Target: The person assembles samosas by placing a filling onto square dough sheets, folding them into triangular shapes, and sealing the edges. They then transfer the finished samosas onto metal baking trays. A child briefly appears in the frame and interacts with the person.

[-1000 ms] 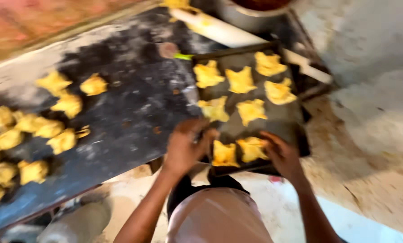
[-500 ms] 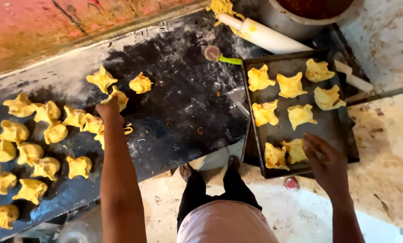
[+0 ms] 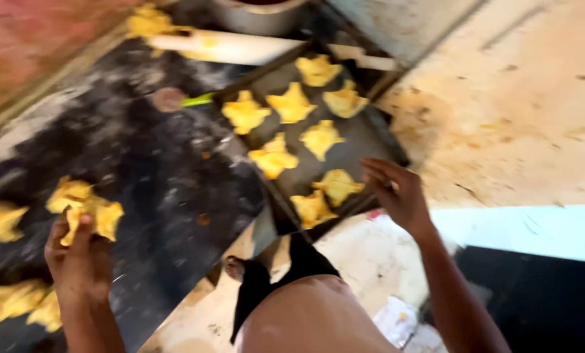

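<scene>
Eight yellow dough parcels [image 3: 274, 157] lie on one dark tray [image 3: 364, 134], beside one white rolling pin [image 3: 230, 47].

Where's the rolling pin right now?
Head view, top centre: the white rolling pin lies on the dark floured worktop, along the baking tray's far edge, beside a metal pot.

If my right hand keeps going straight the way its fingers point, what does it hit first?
Most likely the folded yellow dough piece at the near end of the dark baking tray; the right hand hovers beside it, though depth is unclear.

A yellow folded dough parcel [image 3: 91, 216] (crimped, star-like) sits pinched upright above the dark floury slab [image 3: 168, 176].
</scene>
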